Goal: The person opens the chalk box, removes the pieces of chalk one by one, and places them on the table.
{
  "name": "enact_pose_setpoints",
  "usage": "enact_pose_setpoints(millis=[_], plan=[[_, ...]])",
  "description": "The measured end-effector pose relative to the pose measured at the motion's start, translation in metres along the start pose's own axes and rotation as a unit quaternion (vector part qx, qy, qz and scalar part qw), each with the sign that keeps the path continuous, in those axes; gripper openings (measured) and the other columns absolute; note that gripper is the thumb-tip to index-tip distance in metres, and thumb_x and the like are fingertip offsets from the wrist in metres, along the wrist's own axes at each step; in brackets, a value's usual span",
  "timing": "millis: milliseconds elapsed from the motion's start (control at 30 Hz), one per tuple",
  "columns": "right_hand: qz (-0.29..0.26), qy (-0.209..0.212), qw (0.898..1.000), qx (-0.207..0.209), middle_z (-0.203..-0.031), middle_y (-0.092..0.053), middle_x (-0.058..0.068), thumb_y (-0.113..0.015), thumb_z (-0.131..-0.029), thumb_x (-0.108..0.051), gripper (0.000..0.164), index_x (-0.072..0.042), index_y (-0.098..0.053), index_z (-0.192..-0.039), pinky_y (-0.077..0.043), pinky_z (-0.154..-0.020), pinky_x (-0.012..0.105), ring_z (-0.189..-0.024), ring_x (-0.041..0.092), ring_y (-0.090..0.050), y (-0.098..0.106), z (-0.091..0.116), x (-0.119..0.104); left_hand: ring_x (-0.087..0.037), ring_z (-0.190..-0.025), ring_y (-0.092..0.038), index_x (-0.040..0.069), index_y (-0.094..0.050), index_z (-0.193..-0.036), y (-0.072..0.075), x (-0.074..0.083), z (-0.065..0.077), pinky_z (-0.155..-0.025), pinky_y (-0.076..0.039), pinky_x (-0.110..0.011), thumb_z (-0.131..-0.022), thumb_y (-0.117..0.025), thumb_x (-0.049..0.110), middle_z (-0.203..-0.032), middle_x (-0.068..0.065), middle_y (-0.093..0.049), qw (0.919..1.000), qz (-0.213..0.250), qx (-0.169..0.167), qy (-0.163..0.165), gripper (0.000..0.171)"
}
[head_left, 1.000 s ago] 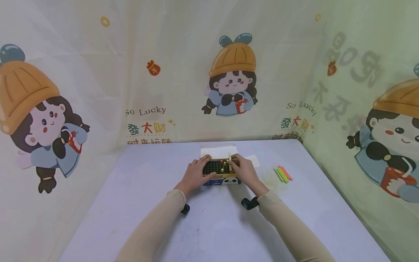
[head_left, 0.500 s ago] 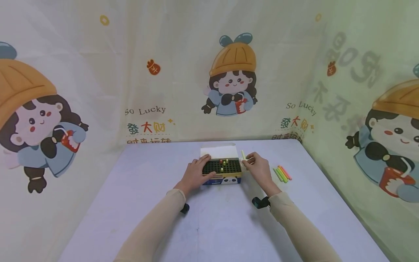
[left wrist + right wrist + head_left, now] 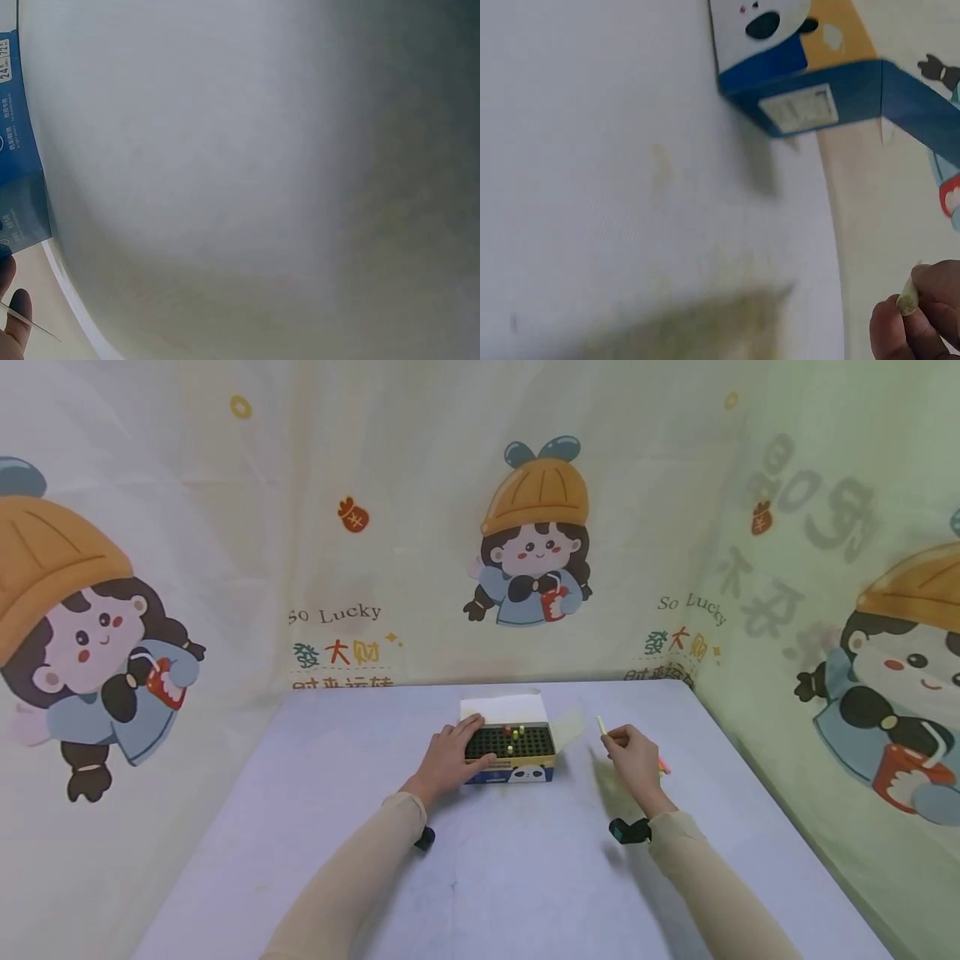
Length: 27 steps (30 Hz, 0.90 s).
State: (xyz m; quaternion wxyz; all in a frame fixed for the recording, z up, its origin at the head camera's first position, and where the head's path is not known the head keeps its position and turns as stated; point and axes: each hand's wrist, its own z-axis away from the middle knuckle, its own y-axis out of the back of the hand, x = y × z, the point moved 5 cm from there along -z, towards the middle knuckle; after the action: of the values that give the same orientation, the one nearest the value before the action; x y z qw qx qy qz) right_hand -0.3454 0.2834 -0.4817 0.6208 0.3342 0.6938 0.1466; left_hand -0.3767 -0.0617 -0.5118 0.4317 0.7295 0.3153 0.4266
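A chalk box (image 3: 529, 774) with a panda on its front stands with its lid (image 3: 501, 708) raised at the back. Inside, a black holed insert (image 3: 486, 744) bears a few short red and yellow-green chalk ends, which stick up from its holes. My left hand (image 3: 444, 758) holds the box at its left end, thumb over the front edge and fingers toward the back. Out to the right of the box, my right hand (image 3: 633, 760) pinches a pale yellow chalk stick (image 3: 601, 724) between thumb and fingers. The right wrist view shows this chalk's blunt end (image 3: 908, 301) in the fingertips.
A pink chalk stick (image 3: 665, 767) shows past the right hand, which hides most of the coloured sticks lying there. The box's side flap (image 3: 567, 727) juts out to the right. Printed cloth (image 3: 420, 568) hangs around the white table (image 3: 360, 727).
My right hand has lifted the pale yellow chalk from over the box and carried it to the right, in front of the loose sticks. My left hand stays on the box.
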Motion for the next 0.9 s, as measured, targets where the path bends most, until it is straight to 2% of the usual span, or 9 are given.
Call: enact_pose_setpoints(millis=[67, 167, 267, 367, 600, 900], plan=[[0.014, -0.002, 1.000, -0.001, -0.110, -0.074, 0.021, -0.061, -0.105, -0.028, 0.029, -0.002, -0.067, -0.116, -0.049, -0.079, 0.047, -0.095, 0.035, -0.070, 0.004, 0.001, 0.008, -0.034, -0.134, -0.050, 0.024, -0.033, -0.164, -0.001, 0.000, 0.000, -0.105, -0.041, -0.056, -0.094, -0.049, 0.077, -0.169, 0.004, -0.033, 1.0000, 0.001, -0.003, 0.002, 0.089], [0.042, -0.008, 0.999, -0.010, -0.114, -0.072, 0.023, -0.059, -0.104, -0.027, 0.030, -0.001, -0.067, -0.115, -0.047, -0.084, 0.053, -0.099, 0.037, -0.066, 0.009, 0.001, 0.019, -0.034, -0.134, -0.050, 0.024, -0.034, -0.164, 0.000, 0.001, 0.000, -0.106, -0.041, -0.056, -0.094, -0.050, 0.077, -0.169, 0.004, -0.033, 1.0000, 0.004, -0.005, 0.007, 0.089], [0.067, -0.011, 0.997, -0.028, -0.114, -0.070, 0.026, -0.057, -0.103, -0.023, 0.030, 0.004, -0.066, -0.116, -0.053, -0.079, 0.047, -0.096, 0.037, -0.067, 0.010, 0.001, 0.031, -0.033, -0.135, -0.049, 0.024, -0.033, -0.164, 0.000, 0.001, 0.000, -0.107, -0.041, -0.056, -0.094, -0.050, 0.077, -0.169, 0.004, -0.032, 0.9999, 0.001, -0.006, 0.009, 0.089], [0.092, -0.022, 0.995, -0.035, -0.115, -0.070, 0.027, -0.057, -0.100, -0.019, 0.030, 0.006, -0.066, -0.115, -0.052, -0.072, 0.040, -0.092, 0.036, -0.067, 0.012, 0.002, 0.043, -0.033, -0.135, -0.049, 0.024, -0.034, -0.164, 0.000, 0.001, 0.001, -0.107, -0.040, -0.056, -0.094, -0.051, 0.077, -0.169, 0.004, -0.032, 0.9999, 0.002, -0.006, 0.008, 0.089], [0.132, -0.032, 0.990, -0.037, -0.111, -0.067, 0.031, -0.055, -0.096, -0.018, 0.029, 0.006, -0.062, -0.110, -0.049, -0.074, 0.046, -0.090, 0.038, -0.064, 0.016, 0.001, 0.058, -0.033, -0.135, -0.049, 0.024, -0.033, -0.164, 0.002, 0.002, 0.001, -0.107, -0.041, -0.056, -0.095, -0.050, 0.076, -0.169, 0.004, -0.032, 1.0000, 0.003, -0.006, 0.005, 0.089], [0.135, -0.028, 0.990, -0.044, -0.102, -0.065, 0.030, -0.055, -0.094, -0.016, 0.026, 0.007, -0.057, -0.105, -0.049, -0.071, 0.046, -0.082, 0.035, -0.061, 0.016, -0.001, 0.061, -0.033, -0.135, -0.049, 0.024, -0.034, -0.164, -0.001, 0.001, 0.001, -0.108, -0.040, -0.056, -0.094, -0.049, 0.077, -0.169, 0.005, -0.033, 1.0000, 0.004, 0.000, 0.004, 0.089]])
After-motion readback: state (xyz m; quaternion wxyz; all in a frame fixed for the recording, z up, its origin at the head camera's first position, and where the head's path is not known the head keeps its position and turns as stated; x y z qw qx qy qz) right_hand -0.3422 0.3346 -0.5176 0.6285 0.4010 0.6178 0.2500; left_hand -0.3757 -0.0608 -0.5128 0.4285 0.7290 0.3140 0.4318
